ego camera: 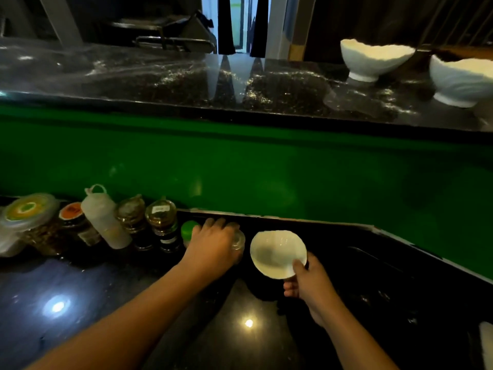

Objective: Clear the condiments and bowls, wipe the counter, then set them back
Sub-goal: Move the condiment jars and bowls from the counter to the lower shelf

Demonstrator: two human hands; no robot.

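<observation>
Now left hand (pixel 213 245) grips glass jar (pixel 238 240) from above; right hand (pixel 309 285) pinches white bowl (pixel 277 253) rim, thumb inside, above dark counter (pixel 133 284).

Dim interior: daylight spills from a doorway (pixel 241 22) far beyond the left hand (pixel 213 247). Lamp glare spots the glossy counter (pixel 80 284) nearer than both hands. White bowls (pixel 373 60) beyond the right hand (pixel 309 284) look smeared; frame edges bow.
</observation>
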